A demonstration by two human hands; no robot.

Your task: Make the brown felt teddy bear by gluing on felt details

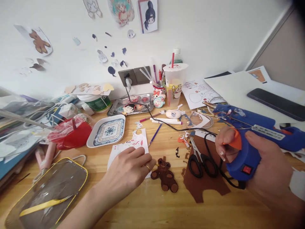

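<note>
Fingertips of the left hand (130, 165) pin the brown felt bear cutout (165, 175) flat on the wooden table (147, 206), while the right hand (259, 165), grip wrapped around the blue glue gun (250, 140), should squeeze gently, nozzle kept low.

Bare forearms, a gold ring (148, 167) on the left hand (128, 165).
</note>
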